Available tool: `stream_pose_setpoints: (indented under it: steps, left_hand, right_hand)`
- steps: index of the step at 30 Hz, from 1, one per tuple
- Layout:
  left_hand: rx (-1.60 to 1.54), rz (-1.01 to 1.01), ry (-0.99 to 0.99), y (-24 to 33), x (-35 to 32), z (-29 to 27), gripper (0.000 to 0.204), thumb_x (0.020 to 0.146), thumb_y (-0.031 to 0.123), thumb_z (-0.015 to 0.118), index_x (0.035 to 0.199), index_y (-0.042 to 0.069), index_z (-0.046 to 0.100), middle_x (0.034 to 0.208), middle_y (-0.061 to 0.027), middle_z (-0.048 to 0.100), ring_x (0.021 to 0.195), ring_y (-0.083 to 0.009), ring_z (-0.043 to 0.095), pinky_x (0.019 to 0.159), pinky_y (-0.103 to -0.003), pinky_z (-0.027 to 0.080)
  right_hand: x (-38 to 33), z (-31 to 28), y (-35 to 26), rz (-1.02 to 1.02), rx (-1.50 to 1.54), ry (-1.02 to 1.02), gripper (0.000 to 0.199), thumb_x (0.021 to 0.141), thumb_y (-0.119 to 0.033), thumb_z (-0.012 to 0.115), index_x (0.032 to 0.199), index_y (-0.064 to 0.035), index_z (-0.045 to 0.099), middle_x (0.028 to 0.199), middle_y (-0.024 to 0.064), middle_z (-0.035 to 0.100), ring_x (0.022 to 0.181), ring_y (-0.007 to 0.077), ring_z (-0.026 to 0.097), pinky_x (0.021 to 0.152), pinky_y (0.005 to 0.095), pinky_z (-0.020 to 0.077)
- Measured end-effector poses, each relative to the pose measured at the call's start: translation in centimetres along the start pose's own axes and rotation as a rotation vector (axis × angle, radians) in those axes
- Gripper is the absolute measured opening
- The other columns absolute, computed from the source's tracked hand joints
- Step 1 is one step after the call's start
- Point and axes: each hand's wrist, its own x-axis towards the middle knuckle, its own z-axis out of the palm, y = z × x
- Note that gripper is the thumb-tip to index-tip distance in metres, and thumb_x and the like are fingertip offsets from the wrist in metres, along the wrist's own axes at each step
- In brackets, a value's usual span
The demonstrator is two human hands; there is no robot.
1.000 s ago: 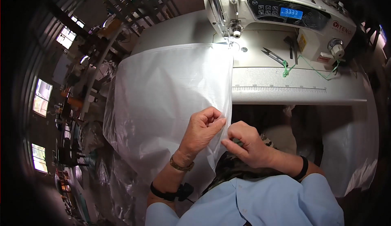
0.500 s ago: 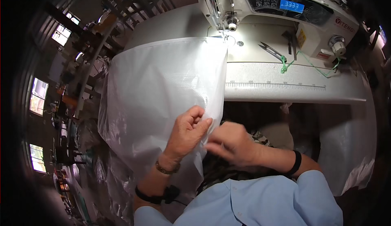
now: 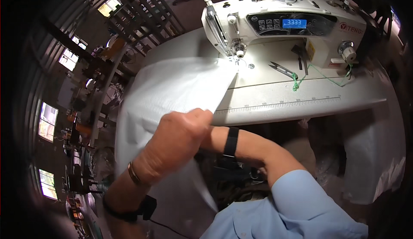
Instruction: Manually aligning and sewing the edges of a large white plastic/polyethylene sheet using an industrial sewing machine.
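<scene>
The left hand (image 3: 178, 142) is closed in a loose fist on the near edge of the white fabric panel (image 3: 172, 90), gripping it just in front of the table's near edge. The right hand is hidden behind the left; only its wrist with a black band (image 3: 231, 142) and the light blue sleeve (image 3: 301, 200) show, so whether it pinches the cloth cannot be told. The panel runs from the hands up and to the right, its far corner lying under the presser foot (image 3: 235, 60) of the white sewing machine (image 3: 284, 28), while the rest hangs off the left side of the table (image 3: 301, 97) and down toward the lap.

The step in hand looks like lining up and tensioning the edge before it is fed to the needle. The next move would call for the edge to be held straight and flat between hands and foot, without slack or twist.

To the right of the needle lie thread snips (image 3: 282, 70) and a green thread (image 3: 318, 77) trailing across the table; both sit clear of the cloth's path. A ruler strip (image 3: 279, 105) runs along the table's near edge. More pale cloth (image 3: 374, 153) hangs at the right.
</scene>
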Motion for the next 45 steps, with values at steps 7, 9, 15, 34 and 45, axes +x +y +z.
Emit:
stream_pose_setpoints:
  steps: [7, 9, 15, 34, 45]
  left_hand:
    - [0.210, 0.068, -0.025, -0.8, -4.2, 6.9, 0.009, 0.080, 0.002, 0.060, 0.084, 0.006, 0.053, 0.076, -0.0103, 0.055, 0.065, -0.0267, 0.064, 0.055, -0.036, 0.051]
    - [0.216, 0.032, 0.067, -1.6, -5.4, 9.8, 0.010, 0.079, 0.002, 0.061, 0.084, 0.007, 0.053, 0.076, -0.0091, 0.055, 0.065, -0.0253, 0.063, 0.054, -0.036, 0.050]
    - [0.178, -0.122, 0.251, -2.7, -7.8, 16.1, 0.012, 0.077, 0.004, 0.062, 0.087, 0.005, 0.056, 0.075, -0.0066, 0.052, 0.065, -0.0185, 0.062, 0.053, -0.030, 0.051]
    - [0.110, -0.250, 0.524, -1.3, -8.0, 19.0, 0.022, 0.079, 0.000, 0.062, 0.101, -0.006, 0.063, 0.076, -0.0093, 0.053, 0.063, -0.0194, 0.062, 0.052, -0.030, 0.050]
    - [0.047, -0.246, 0.548, -1.4, -7.9, 18.9, 0.019, 0.080, 0.000, 0.064, 0.099, -0.004, 0.063, 0.076, -0.0088, 0.054, 0.062, -0.0191, 0.062, 0.051, -0.029, 0.049]
  right_hand:
    - [-5.5, 0.0, 2.6, 0.066, -0.203, -0.179, 0.027, 0.093, -0.022, 0.058, 0.108, -0.0007, 0.065, 0.106, 0.0234, 0.066, 0.106, 0.0383, 0.063, 0.093, 0.0447, 0.0488]
    - [-8.8, -1.4, 1.4, 0.053, -0.263, -0.174, 0.026, 0.093, -0.022, 0.058, 0.106, -0.0007, 0.066, 0.104, 0.0237, 0.066, 0.104, 0.0387, 0.063, 0.092, 0.0450, 0.0492]
    - [-13.5, -12.1, -8.9, 0.194, -0.789, -0.586, 0.028, 0.090, -0.027, 0.062, 0.082, 0.0002, 0.067, 0.086, 0.0227, 0.068, 0.084, 0.0423, 0.065, 0.077, 0.0465, 0.0526]
    - [-10.0, -24.3, -9.4, -0.063, -1.349, 0.166, 0.013, 0.082, 0.001, 0.062, 0.094, -0.0022, 0.062, 0.091, 0.0149, 0.062, 0.091, 0.0329, 0.059, 0.082, 0.0431, 0.0492]
    - [-10.2, -23.7, -9.5, -0.091, -1.416, 0.099, 0.022, 0.078, 0.002, 0.064, 0.100, -0.0034, 0.065, 0.092, 0.0131, 0.062, 0.092, 0.0318, 0.060, 0.080, 0.0415, 0.0490]
